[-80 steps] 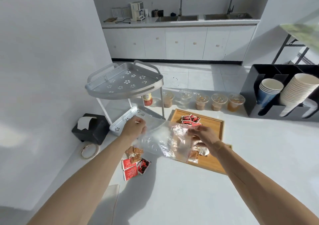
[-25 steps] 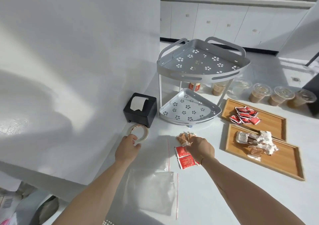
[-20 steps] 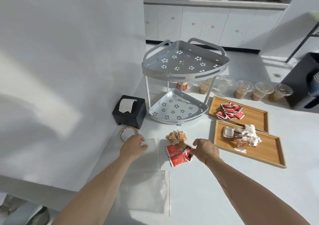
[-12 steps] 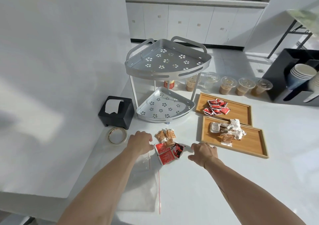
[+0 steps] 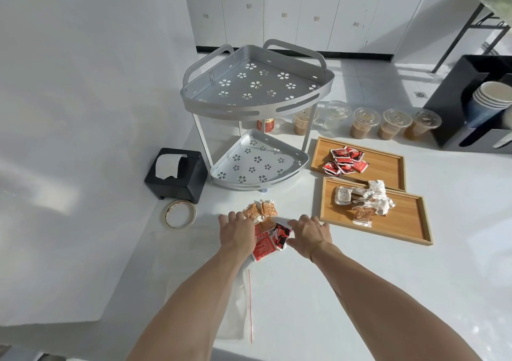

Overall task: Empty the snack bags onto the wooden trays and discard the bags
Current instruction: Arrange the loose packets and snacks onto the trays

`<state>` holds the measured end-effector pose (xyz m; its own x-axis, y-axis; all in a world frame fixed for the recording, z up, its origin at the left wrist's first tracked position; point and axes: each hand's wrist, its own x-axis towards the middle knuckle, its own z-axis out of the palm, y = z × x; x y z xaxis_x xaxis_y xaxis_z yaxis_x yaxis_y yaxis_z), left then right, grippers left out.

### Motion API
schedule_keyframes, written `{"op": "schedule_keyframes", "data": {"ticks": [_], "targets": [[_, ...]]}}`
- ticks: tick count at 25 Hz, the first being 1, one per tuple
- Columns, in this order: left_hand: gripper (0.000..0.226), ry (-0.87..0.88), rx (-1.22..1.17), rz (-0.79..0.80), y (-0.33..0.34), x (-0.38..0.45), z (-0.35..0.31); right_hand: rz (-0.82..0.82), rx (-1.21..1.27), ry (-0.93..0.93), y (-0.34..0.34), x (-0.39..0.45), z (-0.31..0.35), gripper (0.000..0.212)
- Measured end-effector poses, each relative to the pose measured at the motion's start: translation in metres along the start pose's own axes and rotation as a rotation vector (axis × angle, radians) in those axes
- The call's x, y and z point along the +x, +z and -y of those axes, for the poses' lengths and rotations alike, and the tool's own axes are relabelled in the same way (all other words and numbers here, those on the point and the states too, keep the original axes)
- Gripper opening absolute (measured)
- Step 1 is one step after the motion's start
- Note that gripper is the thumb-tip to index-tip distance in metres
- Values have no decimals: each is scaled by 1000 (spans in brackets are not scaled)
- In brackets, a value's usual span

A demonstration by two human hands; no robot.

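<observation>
Both hands have closed in on the loose packets since half a second ago, when they sat wider apart on the table (image 5: 346, 291). Now the left hand (image 5: 238, 233) lies palm down over the left edge of the packets (image 5: 267, 232), fingers (image 5: 231, 218) spread and slightly curled, touching the orange and red ones. The right hand (image 5: 309, 234) mirrors it on the other side, fingers (image 5: 304, 219) loosely open, its thumb against a red-and-black packet. Neither hand has lifted or pinched anything yet; they bracket the pile, probably to scoop it together for the trays.

That pile sits on bare table because it seems to have spilled short of the wood. The far tray (image 5: 388, 164) already carries red packets, the near tray (image 5: 401, 222) pale and brown ones, so sorting by kind looks intended. An emptied clear bag (image 5: 238, 319) lies flat under the left forearm, not yet discarded. Both arms reach straight forward, wrists low.
</observation>
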<state>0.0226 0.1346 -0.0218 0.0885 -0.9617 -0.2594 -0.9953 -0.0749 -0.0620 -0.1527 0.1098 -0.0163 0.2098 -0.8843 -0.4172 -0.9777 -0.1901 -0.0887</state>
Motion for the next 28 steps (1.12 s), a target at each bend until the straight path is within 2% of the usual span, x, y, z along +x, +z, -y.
{"op": "schedule_keyframes", "data": {"ticks": [3, 6, 9, 11, 15, 18, 21, 24, 28], "targets": [[27, -20, -67, -51, 6, 1, -3, -12, 56, -7, 6, 7, 7, 44], [34, -50, -166, -12, 7, 6, -4, -37, 109, 18, 11, 13, 9, 41], [49, -80, -235, 15, 6, 11, -6, 8, 226, 71, 11, 16, 6, 39], [47, -103, -241, 62, 4, 12, -6, 87, 322, 129, 10, 16, 1, 36], [21, -80, -205, 209, 4, 12, 0, 144, 515, 221, 8, 9, -11, 32], [24, -64, -316, 321, -4, 12, 6, 204, 501, 207, 5, -2, -26, 34], [26, -10, -453, 431, -15, 8, 7, 215, 511, 252, 6, -14, -42, 20], [41, -9, -512, 469, -15, -5, 2, 222, 557, 301, 8, -28, -50, 16], [67, -53, -618, 375, 7, -21, -12, 201, 592, 374, 20, -45, -57, 17]]}}
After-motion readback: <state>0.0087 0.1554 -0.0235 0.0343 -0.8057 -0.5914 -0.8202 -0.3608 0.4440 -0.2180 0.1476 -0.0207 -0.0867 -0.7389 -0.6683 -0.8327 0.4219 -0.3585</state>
